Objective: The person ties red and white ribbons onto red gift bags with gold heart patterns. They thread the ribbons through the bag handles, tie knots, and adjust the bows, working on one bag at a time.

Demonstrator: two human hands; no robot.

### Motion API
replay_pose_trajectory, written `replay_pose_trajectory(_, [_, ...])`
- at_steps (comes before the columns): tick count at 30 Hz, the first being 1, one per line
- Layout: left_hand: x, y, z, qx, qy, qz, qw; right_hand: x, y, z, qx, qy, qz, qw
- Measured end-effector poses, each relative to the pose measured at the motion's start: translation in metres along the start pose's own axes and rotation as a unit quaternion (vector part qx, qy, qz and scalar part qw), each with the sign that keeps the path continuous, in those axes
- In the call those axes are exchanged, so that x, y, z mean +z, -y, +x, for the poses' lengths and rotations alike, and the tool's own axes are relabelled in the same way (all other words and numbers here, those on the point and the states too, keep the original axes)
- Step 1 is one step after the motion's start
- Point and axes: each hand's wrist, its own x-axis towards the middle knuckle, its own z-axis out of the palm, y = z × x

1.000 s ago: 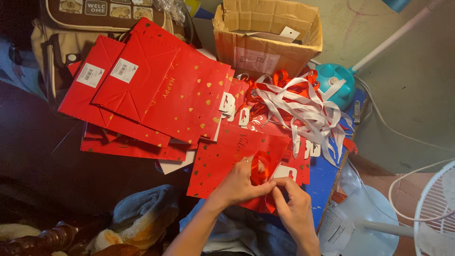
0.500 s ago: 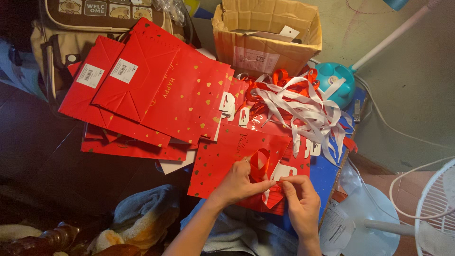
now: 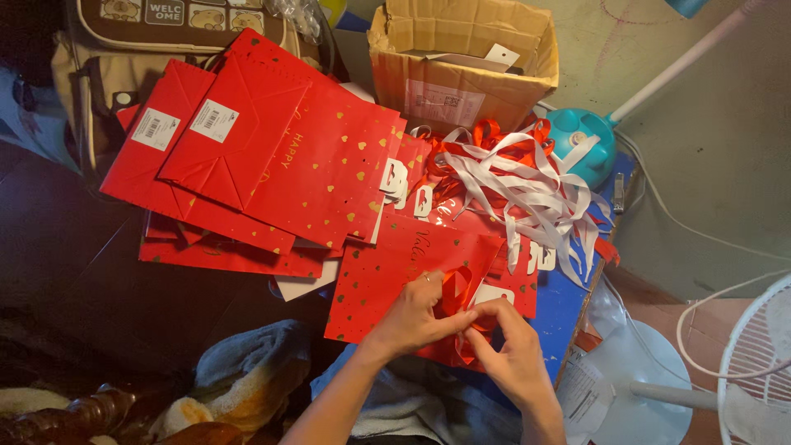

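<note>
- Head view: since a moment ago the right hand [image 3: 515, 358] has closed in until its fingertips meet the left's.
- Left hand [image 3: 412, 317] reaches in palm down, its grip pinched shut on the red ribbon [image 3: 456, 288].
- Ribbon sits on the red gift bag [image 3: 395, 276], on the blue counter [image 3: 560, 309].
- Right hand's grip pinches the same ribbon.

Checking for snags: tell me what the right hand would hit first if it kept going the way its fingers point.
The right hand points up-left at the red ribbon, already at its fingers, with the left hand right alongside.
</note>
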Motion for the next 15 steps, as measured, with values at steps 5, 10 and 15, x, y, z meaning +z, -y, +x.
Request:
replay_pose_trajectory(5, [0.000,0.002,0.000,-0.017,0.008,0.014,1.000,0.001,-0.012,-0.002,0.008,-0.009,0.018,1.000])
replay_pose_trajectory(10, [0.001,0.003,0.002,-0.007,-0.004,0.025,1.000,0.002,-0.024,0.000,0.053,-0.083,0.077,0.992])
replay_pose_trajectory(15, [-0.001,0.002,0.000,-0.001,0.005,-0.023,1.000,0.000,-0.019,0.002,0.078,-0.100,0.192,0.973])
